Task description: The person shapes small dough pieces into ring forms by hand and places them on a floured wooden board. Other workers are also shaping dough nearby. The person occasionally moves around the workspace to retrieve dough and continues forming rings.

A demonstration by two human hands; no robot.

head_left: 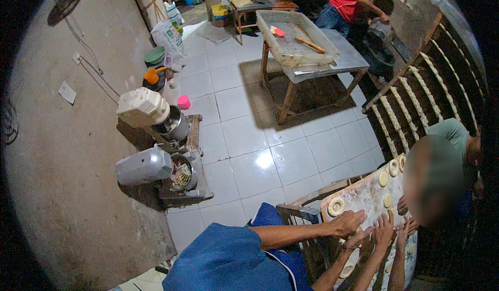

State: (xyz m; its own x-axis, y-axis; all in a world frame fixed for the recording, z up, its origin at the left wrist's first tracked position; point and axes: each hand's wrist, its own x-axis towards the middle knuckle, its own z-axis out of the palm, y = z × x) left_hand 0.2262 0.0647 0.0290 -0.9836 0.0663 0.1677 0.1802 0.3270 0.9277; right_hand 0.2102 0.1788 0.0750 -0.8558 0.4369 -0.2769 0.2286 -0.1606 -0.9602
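Note:
My left hand [383,228] rests on the floured board [358,200] at the lower right, fingers extended and slightly apart. Beside it, my right hand [401,233] reaches onto the board; its fingertips are crowded among other fingers, so any grip is unclear. Just left, a blue-sleeved co-worker's hand [349,222] bends over the board, with another hand below it. Ringed dough pieces [336,207] and flat dough discs [383,179] lie around these hands. A person with a blurred head [432,182] leans over the board from the right, hands partly hidden.
Two mixers [143,166] stand by the left wall. A metal-topped table [353,52] holds a plastic tray [327,59]. A rack [431,65] with dough strips stands at the right. A person in red [348,2] bends over a basin behind. Bags [166,36] lean back left.

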